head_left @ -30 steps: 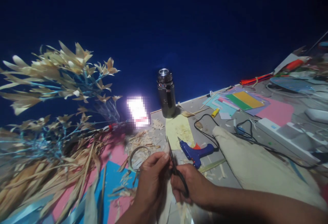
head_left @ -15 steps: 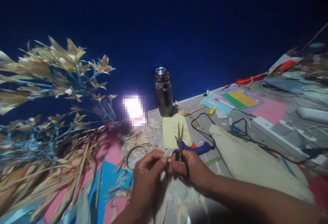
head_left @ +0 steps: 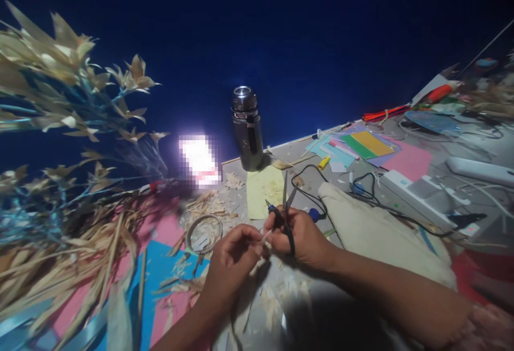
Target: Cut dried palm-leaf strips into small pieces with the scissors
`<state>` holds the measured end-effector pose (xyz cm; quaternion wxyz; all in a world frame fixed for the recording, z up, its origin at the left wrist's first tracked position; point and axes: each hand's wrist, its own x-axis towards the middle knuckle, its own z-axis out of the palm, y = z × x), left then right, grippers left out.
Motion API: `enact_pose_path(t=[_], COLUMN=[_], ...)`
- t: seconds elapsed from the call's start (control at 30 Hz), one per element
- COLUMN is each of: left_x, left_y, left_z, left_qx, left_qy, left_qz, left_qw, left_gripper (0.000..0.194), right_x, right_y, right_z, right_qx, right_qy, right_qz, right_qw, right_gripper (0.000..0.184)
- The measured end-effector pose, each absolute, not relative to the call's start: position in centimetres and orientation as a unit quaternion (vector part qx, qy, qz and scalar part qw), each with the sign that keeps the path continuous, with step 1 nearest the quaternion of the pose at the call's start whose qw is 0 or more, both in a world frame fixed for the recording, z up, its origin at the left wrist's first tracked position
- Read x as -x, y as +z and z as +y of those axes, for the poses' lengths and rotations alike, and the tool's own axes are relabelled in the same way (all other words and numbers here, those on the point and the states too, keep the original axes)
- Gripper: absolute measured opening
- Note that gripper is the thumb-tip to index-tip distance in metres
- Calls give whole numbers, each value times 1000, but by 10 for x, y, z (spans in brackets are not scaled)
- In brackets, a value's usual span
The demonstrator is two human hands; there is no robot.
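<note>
My left hand is closed in a pinch on one end of a small pale strip, perhaps dried husk. My right hand has its fingers through the dark handles of a pair of scissors. The blades point up and away, slightly apart, with nothing between them. Fingertips of the right hand also touch the strip. Behind that hand lies a blue tool, probably a glue gun, mostly hidden. A yellow paper with scraps lies just beyond.
A dark flask stands at the back edge beside a bright, blurred-out screen. Dried-leaf flowers rise at left above husk strips. A tape roll, cream cloth and power strip lie around my hands.
The scissor blades have spread a little and tilted. My right fingertips have come to the pale strip beside my left ones. The whole view has shifted, so things sit higher and farther left.
</note>
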<state>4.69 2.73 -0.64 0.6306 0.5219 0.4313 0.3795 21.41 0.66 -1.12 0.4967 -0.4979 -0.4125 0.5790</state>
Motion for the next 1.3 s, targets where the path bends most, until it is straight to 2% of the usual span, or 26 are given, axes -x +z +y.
enact_pose_path(t=[0.17, 0.43, 0.77, 0.93, 1.1, 1.3], left_x=[-47, -47, -47, -48, -46, -47], left_y=[-9, -15, -15, -17, -19, -14], left_z=[28, 32, 30, 33, 37, 35], left_qx=[-513, -390, -411, -361, -357, -344], left_qy=[372, 341, 334, 355, 366, 376], left_qz=[457, 402, 407, 383, 384, 374], left_qw=[624, 755, 744, 773, 769, 775], left_gripper=[19, 18, 18, 24, 28, 30], right_x=[-214, -221, -224, -226, -227, -226], right_y=[-13, -10, -17, -13, -15, -18], right_z=[6, 14, 14, 17, 20, 20], right_qx=[520, 516, 471, 453, 444, 461], right_qy=[563, 584, 646, 646, 661, 663], right_qz=[-433, -396, -369, -331, -325, -308], right_qw=[475, 486, 474, 517, 511, 503], right_gripper=[32, 35, 41, 34, 27, 29])
